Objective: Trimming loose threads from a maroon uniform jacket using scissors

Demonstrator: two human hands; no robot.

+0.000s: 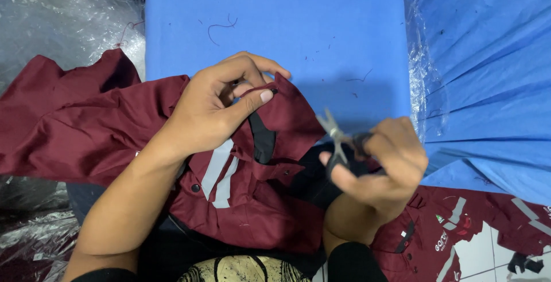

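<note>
Two hands work one maroon garment (pixel 115 127) spread over my lap and the blue table (pixel 275 23). My left hand (pixel 215 107) pinches a folded edge of the cloth between thumb and fingers, lifting it taut; my right hand (pixel 381 164) is closed around small thread snips (pixel 338 138), blades parted and aimed at that edge. I judge it best to keep the fabric tight and clip close. Loose threads (pixel 221 27) dot the table; clear plastic wrap (pixel 63 18) lies left, more maroon garments (pixel 442 230) on the tiled floor.

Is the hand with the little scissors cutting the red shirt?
No, the thread snips in the right hand point up, apart from the maroon shirt.
</note>
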